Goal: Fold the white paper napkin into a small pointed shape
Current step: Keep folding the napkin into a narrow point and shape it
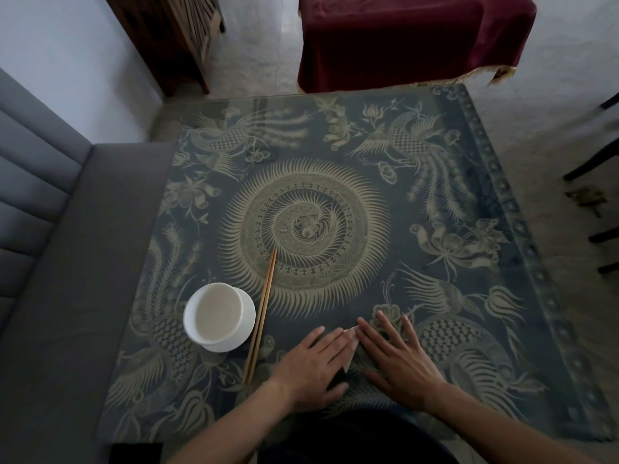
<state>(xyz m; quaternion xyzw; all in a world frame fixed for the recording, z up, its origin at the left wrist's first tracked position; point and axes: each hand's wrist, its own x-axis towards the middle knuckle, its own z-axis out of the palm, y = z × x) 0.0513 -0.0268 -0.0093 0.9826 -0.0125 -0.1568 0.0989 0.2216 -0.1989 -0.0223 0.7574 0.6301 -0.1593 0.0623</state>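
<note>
Two hands, left hand point(310, 366) and right hand point(400, 360), flat pressing one napkin point(350, 344); two chopsticks point(260, 316)

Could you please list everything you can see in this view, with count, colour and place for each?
napkin: one, white, near edge of the table, mostly hidden between the two hands
bowl: one, white, left part of the table, standing on a saucer
saucer: one, white, under the bowl
chopsticks: one pair, light wood, lying side by side just right of the bowl
table: one, covered in dark blue with pale bird and flower patterns
sofa: one, grey, left of the table
draped furniture: one, dark red cloth, beyond the table
wooden cabinet: one, dark brown, far left
chair legs: dark, right edge
left hand: flat, on the napkin
right hand: flat, fingers spread, beside the napkin
</note>
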